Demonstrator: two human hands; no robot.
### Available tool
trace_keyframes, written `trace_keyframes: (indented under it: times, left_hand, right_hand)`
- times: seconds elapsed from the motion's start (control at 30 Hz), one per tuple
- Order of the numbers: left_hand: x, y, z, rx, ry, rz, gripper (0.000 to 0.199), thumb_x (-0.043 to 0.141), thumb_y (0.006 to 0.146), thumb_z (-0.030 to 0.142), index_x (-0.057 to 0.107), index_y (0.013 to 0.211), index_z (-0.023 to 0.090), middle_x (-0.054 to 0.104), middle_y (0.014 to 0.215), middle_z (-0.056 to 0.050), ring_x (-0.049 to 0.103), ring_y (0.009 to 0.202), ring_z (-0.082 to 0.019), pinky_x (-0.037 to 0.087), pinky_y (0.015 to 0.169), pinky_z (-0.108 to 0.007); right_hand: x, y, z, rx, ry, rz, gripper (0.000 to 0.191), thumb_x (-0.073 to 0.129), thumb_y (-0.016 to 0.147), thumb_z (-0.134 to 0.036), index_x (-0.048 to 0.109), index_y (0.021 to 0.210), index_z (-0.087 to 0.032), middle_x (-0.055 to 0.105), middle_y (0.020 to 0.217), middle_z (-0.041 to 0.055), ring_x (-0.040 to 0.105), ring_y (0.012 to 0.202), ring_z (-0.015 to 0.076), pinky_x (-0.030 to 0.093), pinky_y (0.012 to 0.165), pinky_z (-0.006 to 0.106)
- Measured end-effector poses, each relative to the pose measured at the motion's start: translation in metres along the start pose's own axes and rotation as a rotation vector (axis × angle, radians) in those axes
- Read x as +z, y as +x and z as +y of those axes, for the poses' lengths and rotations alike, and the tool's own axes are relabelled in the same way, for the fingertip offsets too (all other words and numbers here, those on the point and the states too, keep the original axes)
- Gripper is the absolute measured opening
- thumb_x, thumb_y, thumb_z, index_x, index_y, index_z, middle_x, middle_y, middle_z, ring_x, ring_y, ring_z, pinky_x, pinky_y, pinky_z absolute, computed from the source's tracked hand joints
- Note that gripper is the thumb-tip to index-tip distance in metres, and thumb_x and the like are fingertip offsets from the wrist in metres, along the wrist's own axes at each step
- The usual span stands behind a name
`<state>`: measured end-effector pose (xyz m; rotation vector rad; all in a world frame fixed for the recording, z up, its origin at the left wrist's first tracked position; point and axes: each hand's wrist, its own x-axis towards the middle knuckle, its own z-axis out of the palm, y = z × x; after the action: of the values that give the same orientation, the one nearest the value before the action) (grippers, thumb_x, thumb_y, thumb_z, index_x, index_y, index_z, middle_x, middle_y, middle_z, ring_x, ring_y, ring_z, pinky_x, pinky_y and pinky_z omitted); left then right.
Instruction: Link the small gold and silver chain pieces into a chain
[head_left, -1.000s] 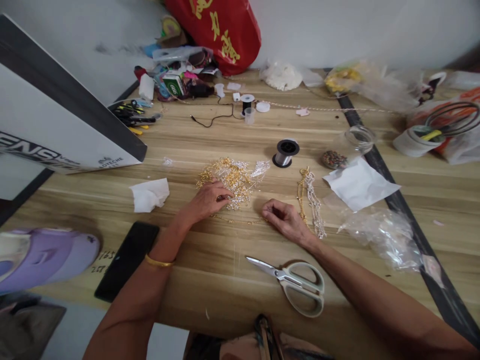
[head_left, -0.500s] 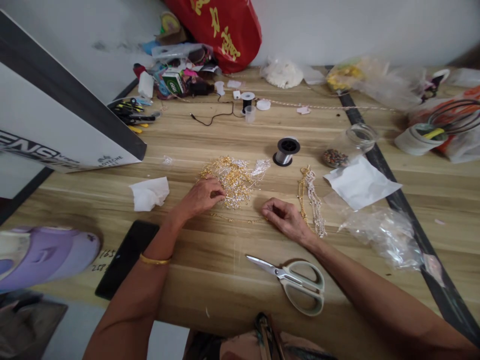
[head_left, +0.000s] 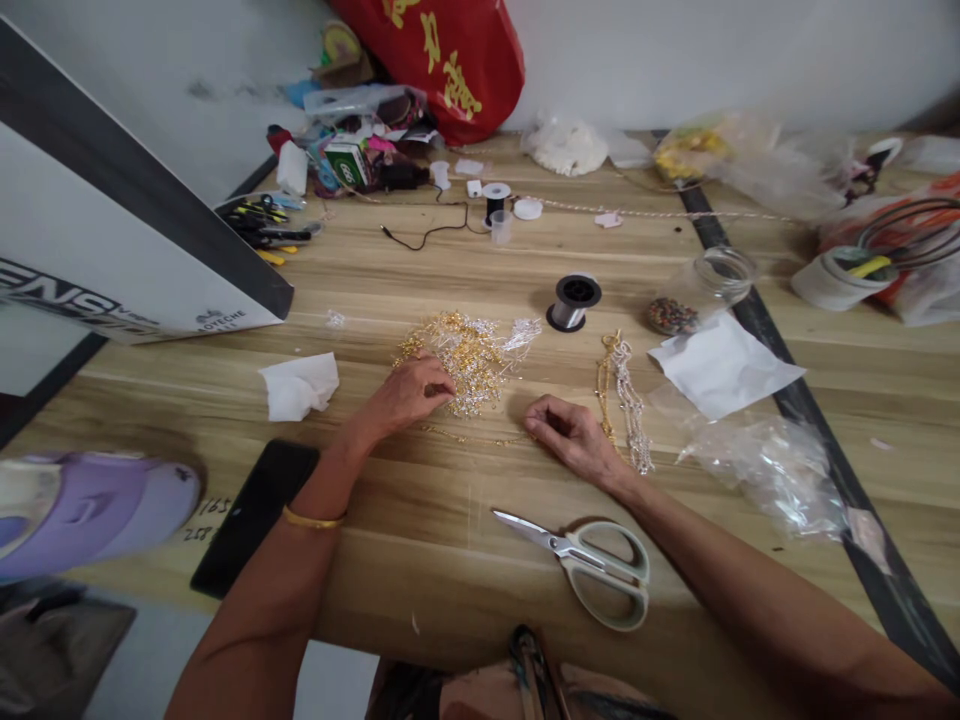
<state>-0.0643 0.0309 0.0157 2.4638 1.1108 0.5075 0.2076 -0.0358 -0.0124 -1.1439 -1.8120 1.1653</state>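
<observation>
My right hand (head_left: 574,440) pinches the thin chain (head_left: 469,439), at 6 o'clock of the bead pile (head_left: 476,368); my left hand (head_left: 407,393), at 8, curled, grip unclear. Best tease gently, avoid snags.

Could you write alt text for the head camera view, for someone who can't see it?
The left hand is at a tangled gold and silver pile on a wooden table; the right hand seems to hold a thin gold chain. Scissors and a wire spool are nearby.

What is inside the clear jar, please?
Inside the clear jar are small mixed-colour pieces, gathered at one end. The white paper may hide some; I cannot tell.
</observation>
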Motion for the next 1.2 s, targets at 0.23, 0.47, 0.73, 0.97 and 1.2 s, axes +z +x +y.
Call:
trace_keyframes:
  times: [0.23, 0.47, 0.73, 0.97, 1.2]
  left_hand:
    - [0.0016, 0.0014, 0.0064, 0.068, 0.1, -0.039, 0.011, 0.06, 0.082, 0.018, 0.069, 0.077, 0.015, 0.063, 0.077, -0.004, 0.056, 0.079, -0.016, 0.041, 0.087, -0.035]
    - [0.0023, 0.0021, 0.0089, 0.074, 0.149, -0.063, 0.014, 0.057, 0.085, 0.021, 0.068, 0.079, 0.016, 0.062, 0.077, -0.004, 0.054, 0.081, -0.017, 0.041, 0.084, -0.033]
    - [0.0039, 0.002, 0.009, 0.109, 0.182, -0.049, 0.015, 0.057, 0.085, 0.022, 0.067, 0.077, 0.016, 0.061, 0.076, -0.004, 0.053, 0.08, -0.016, 0.039, 0.093, -0.036]
    - [0.0059, 0.0023, 0.0061, 0.099, 0.133, -0.012, 0.011, 0.058, 0.084, 0.021, 0.066, 0.077, 0.017, 0.063, 0.077, -0.003, 0.055, 0.079, -0.015, 0.039, 0.092, -0.036]
    - [0.0081, 0.0027, 0.0056, 0.122, 0.136, 0.026, 0.011, 0.056, 0.082, 0.015, 0.063, 0.073, 0.017, 0.064, 0.073, -0.002, 0.055, 0.075, -0.014, 0.04, 0.092, -0.036]
  right_hand:
    - [-0.0006, 0.0004, -0.0006, 0.0, -0.006, -0.004, 0.02, 0.051, 0.089, -0.034, 0.055, 0.081, -0.016, 0.046, 0.065, -0.0015, 0.04, 0.058, 0.0104, 0.032, 0.054, 0.023]
    - [-0.0007, 0.0002, -0.0001, 0.004, -0.006, -0.008, 0.019, 0.051, 0.089, -0.033, 0.055, 0.081, -0.016, 0.045, 0.064, -0.0019, 0.039, 0.058, 0.0101, 0.031, 0.053, 0.023]
    - [-0.0004, 0.0009, -0.0026, -0.007, -0.007, -0.007, 0.02, 0.051, 0.089, -0.033, 0.054, 0.08, -0.016, 0.046, 0.065, -0.0014, 0.04, 0.059, 0.0105, 0.032, 0.055, 0.023]
    - [-0.0014, 0.0006, -0.0028, 0.008, -0.017, -0.006, 0.02, 0.051, 0.088, -0.034, 0.055, 0.08, -0.016, 0.046, 0.065, -0.0013, 0.04, 0.059, 0.0105, 0.032, 0.054, 0.023]
    - [-0.0009, 0.0003, -0.0034, 0.006, -0.005, -0.009, 0.02, 0.051, 0.088, -0.034, 0.055, 0.081, -0.016, 0.046, 0.065, -0.0013, 0.041, 0.059, 0.0107, 0.032, 0.055, 0.023]
